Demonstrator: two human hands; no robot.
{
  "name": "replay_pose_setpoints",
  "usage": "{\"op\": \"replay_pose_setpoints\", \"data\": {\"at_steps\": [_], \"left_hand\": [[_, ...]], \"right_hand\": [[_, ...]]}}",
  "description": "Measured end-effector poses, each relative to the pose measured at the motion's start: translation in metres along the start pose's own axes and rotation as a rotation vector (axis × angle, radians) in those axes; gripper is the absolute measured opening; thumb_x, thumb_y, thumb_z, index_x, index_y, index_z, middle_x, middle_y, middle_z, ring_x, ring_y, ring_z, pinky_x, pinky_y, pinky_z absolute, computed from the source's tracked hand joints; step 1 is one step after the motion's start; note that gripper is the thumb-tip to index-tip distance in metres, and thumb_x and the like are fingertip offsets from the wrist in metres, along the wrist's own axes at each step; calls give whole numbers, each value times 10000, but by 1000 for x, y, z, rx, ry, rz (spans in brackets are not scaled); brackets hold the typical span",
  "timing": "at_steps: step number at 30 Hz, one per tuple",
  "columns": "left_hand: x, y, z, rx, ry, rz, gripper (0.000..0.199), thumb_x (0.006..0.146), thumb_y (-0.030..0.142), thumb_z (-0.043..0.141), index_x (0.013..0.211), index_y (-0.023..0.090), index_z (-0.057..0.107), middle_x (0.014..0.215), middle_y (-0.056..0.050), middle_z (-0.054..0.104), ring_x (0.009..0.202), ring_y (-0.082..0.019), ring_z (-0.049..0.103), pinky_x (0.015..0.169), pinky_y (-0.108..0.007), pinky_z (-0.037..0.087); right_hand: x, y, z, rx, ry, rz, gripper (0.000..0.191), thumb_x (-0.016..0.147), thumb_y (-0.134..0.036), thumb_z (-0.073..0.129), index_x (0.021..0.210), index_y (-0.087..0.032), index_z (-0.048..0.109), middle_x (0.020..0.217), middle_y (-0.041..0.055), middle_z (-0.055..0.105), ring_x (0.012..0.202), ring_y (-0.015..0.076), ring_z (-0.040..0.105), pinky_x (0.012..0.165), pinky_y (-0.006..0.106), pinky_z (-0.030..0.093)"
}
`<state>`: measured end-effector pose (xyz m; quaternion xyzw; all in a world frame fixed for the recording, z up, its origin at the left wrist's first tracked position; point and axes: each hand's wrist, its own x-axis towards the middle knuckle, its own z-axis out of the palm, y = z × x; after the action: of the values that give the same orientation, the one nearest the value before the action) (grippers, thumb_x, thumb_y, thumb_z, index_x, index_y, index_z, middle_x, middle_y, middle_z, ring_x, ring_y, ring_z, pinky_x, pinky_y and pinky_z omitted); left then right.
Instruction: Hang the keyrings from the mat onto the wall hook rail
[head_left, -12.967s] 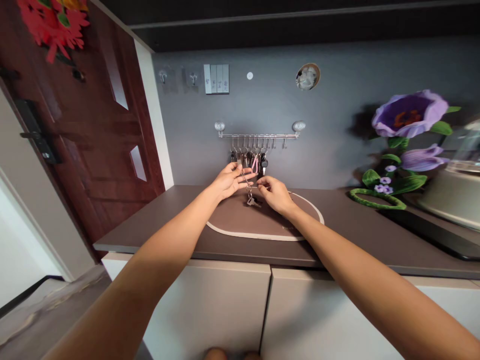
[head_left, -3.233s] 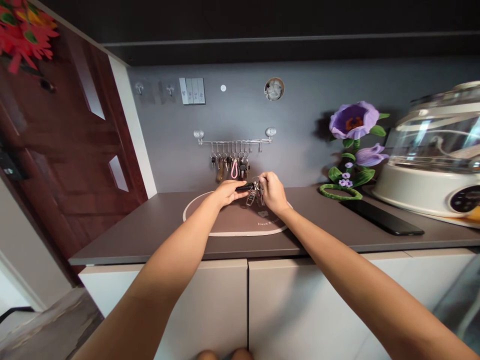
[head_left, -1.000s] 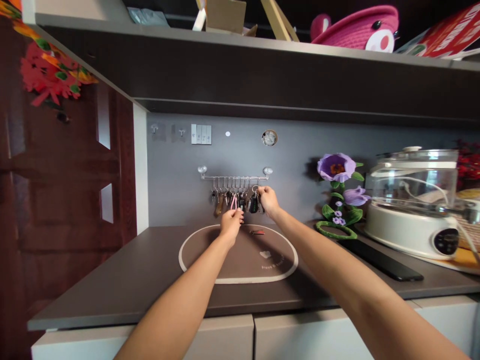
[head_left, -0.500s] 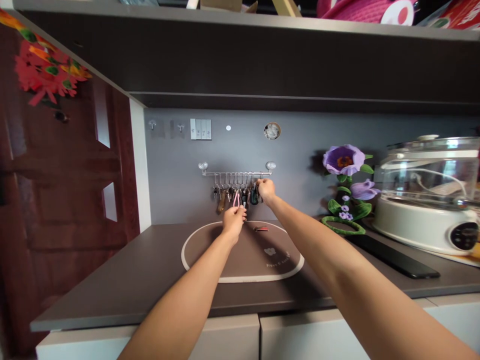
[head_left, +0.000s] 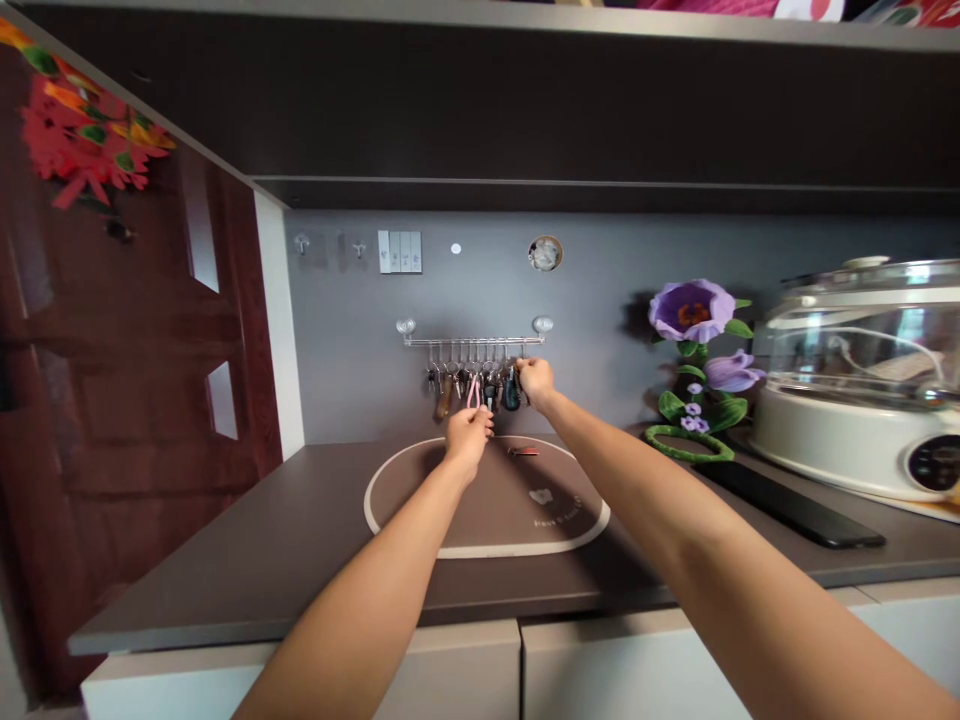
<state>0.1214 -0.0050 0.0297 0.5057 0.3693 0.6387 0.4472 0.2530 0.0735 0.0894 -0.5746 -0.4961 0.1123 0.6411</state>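
Several keys and key rings hang from hooks on a metal rail [head_left: 474, 342] fixed to the grey wall. My left hand [head_left: 468, 436] is closed just below a pink strap [head_left: 473, 391]; what its fingertips pinch is too small to make out. At the rail's right end, my right hand [head_left: 535, 380] is closed beside a dark key fob [head_left: 511, 391], its fingers hiding what they hold. A small red item [head_left: 524, 451] with a metal ring lies on the brown mat [head_left: 487, 510] below the rail.
A purple knitted flower [head_left: 691, 311] with a green base stands to the right, near a black phone [head_left: 795, 505] and a white appliance with a clear top [head_left: 847, 420]. Overhead runs a dark shelf [head_left: 525, 110]. On the left is a dark red door [head_left: 135, 400].
The view has tilted slightly, so the upper shelf's contents show less. Both hands stay at nearly the same places by the keys.
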Motion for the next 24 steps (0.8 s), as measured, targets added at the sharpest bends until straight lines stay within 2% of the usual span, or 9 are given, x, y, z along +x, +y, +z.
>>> {"op": "replay_pose_setpoints", "data": {"at_steps": [11,19,24], "left_hand": [[-1,-1,0,53,-26,10,205,744,263,510,650,92,571,515,9,519,421,-44,440,460,-185,353],[4,-13,-2,146,-83,61,222,750,280,483,672,94,576,570,-7,535,445,-51,451,481,-194,353],[8,-24,-3,271,-118,128,247,745,316,468,682,112,591,599,-18,562,458,-68,475,492,-205,359]], "right_hand": [[-3,6,1,4,-56,2,183,718,-292,449,693,-152,565,699,27,593,628,119,501,636,233,384],[-2,15,-2,32,-110,-32,190,728,-270,433,729,-148,578,676,18,586,623,114,503,653,233,401],[-11,17,-12,44,-106,-18,176,712,-228,446,804,-157,578,757,26,605,688,123,527,705,246,408]]}}
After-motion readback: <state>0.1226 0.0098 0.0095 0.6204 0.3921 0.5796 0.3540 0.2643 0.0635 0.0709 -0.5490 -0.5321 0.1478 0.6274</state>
